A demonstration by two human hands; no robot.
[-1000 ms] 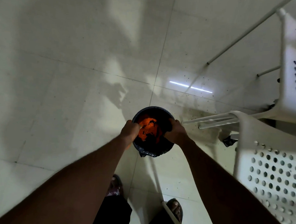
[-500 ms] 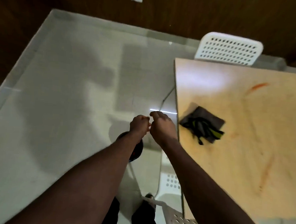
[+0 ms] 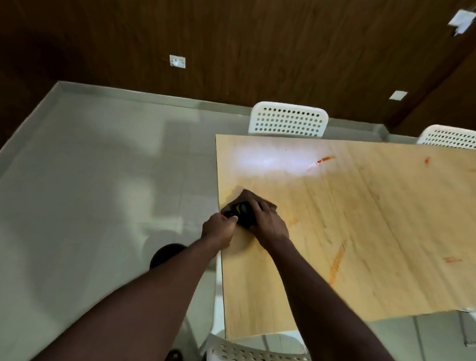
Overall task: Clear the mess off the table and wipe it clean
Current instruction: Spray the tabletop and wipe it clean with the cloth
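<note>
At table edge, cloth beneath right grip

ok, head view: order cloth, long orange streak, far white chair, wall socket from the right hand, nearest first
1. Dark cloth: held by the right hand, left edge of table.
2. Long orange streak: tabletop, to the right.
3. White chair: beyond far end.
4. Wall socket: back wall.

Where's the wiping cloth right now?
In the head view, the dark cloth sits on the wooden table near its left edge, gripped by the left hand and the right hand. The dark bin stands on the floor nearby.
</note>
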